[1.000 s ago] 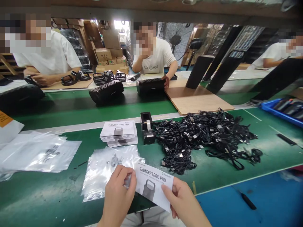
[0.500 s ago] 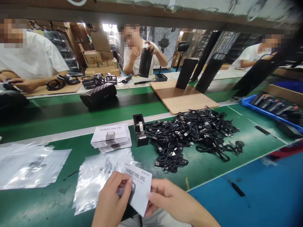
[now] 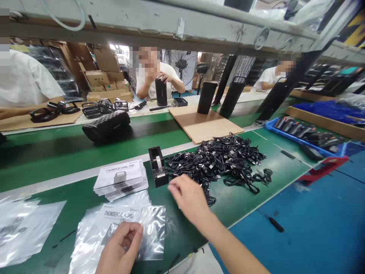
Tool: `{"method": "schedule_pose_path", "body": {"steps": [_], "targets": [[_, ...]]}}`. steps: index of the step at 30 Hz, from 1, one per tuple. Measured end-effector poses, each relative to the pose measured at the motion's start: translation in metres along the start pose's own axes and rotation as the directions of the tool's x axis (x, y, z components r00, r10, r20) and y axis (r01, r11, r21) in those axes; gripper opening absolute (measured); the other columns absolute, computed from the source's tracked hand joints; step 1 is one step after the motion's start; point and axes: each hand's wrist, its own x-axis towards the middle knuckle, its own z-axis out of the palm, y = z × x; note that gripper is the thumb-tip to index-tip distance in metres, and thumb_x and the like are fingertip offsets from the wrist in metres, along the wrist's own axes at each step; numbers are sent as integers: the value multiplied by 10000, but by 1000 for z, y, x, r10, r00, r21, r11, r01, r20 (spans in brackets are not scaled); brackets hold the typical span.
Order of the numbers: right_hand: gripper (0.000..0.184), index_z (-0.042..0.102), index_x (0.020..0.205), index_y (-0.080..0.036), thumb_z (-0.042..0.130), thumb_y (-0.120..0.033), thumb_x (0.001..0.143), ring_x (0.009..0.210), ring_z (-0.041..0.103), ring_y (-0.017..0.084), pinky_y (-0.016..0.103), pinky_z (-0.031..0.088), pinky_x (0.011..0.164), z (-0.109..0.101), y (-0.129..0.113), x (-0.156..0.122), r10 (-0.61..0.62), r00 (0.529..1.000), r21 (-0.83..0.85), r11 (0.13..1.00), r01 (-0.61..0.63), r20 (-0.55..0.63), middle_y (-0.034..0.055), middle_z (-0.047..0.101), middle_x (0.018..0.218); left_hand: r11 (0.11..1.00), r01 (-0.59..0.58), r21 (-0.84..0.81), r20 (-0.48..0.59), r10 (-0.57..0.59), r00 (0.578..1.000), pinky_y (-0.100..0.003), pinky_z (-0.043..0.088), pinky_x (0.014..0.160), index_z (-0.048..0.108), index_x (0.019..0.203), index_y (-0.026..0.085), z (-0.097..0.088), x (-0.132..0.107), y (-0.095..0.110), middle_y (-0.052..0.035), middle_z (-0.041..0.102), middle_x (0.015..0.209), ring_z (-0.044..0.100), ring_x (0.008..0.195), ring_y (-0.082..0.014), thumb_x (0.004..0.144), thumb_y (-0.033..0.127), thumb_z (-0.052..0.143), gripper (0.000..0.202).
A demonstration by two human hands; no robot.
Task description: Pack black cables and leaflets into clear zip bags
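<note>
My left hand (image 3: 121,245) pinches a clear plastic bag (image 3: 155,232) together with a white "THUNDER TRAIL PRO" booklet (image 3: 118,213). The booklet shows at the bag's left part; whether it is fully inside, I cannot tell. Beneath them lie more clear bags (image 3: 82,236) on the green bench. My right hand (image 3: 191,198) hovers by the near left edge of a heap of coiled black cables (image 3: 219,156), fingers loosely bent, nothing visible in them. Just beyond it stands a black tape dispenser (image 3: 158,167). A stack of the same booklets (image 3: 121,177) sits left of the dispenser.
Another batch of clear bags (image 3: 25,228) lies at the left. Across the bench are a black speaker (image 3: 108,125) on its side and a wooden board (image 3: 205,125) with an upright speaker (image 3: 207,97). A blue tray (image 3: 270,123) stands right. Co-workers sit opposite; one handles a speaker (image 3: 161,91).
The booklet has gone from between both hands to the left hand, with a clear bag. My right hand has let go and moved up to the cables. The view has shifted right.
</note>
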Motion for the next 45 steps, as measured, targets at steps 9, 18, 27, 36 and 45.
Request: {"method": "schedule_pose_path", "body": {"steps": [9, 18, 27, 36, 45], "targets": [[240, 614, 976, -150, 456, -297, 870, 944, 486, 264, 406, 376, 813, -29, 28, 61, -108, 994, -345, 932, 111, 30, 121, 563, 939, 996, -35, 87, 46, 31, 998, -270, 409, 575, 556, 713, 223, 4, 4, 1, 13, 550, 637, 520, 597, -171, 763, 502, 461, 299], [258, 524, 1090, -141, 485, -276, 872, 928, 561, 191, 388, 472, 781, -9, 53, 150, -70, 933, -115, 986, 117, 352, 64, 548, 1099, 993, -21, 117, -17, 23, 1000, -270, 441, 542, 588, 721, 218, 4, 4, -5, 1, 593, 622, 550, 571, -177, 730, 505, 501, 301], [530, 612, 932, 5, 297, -412, 846, 833, 562, 97, 193, 399, 709, -39, 50, 145, -95, 985, 267, 962, 54, 143, 59, 565, 1049, 998, 19, 59, -14, -18, 1000, -274, 448, 567, 573, 737, 208, -4, 3, -3, 1, 591, 645, 562, 589, -176, 754, 483, 489, 288], [224, 609, 845, -166, 395, -229, 863, 534, 526, 96, 190, 413, 508, 8, -15, -5, -311, 793, 544, 838, -31, 524, -11, 564, 679, 994, -70, -83, -30, 68, 997, -257, 462, 619, 551, 732, 201, -3, 4, -8, -16, 552, 766, 560, 699, -160, 800, 380, 481, 204], [149, 601, 883, -177, 578, -144, 740, 753, 583, 172, 237, 403, 663, 20, -29, -19, -186, 869, 244, 967, 78, 458, 31, 627, 815, 985, -99, -141, -168, 75, 983, -408, 369, 924, 563, 721, 205, -5, -2, -4, -73, 525, 1012, 487, 1053, -243, 779, 433, 500, 243]]}}
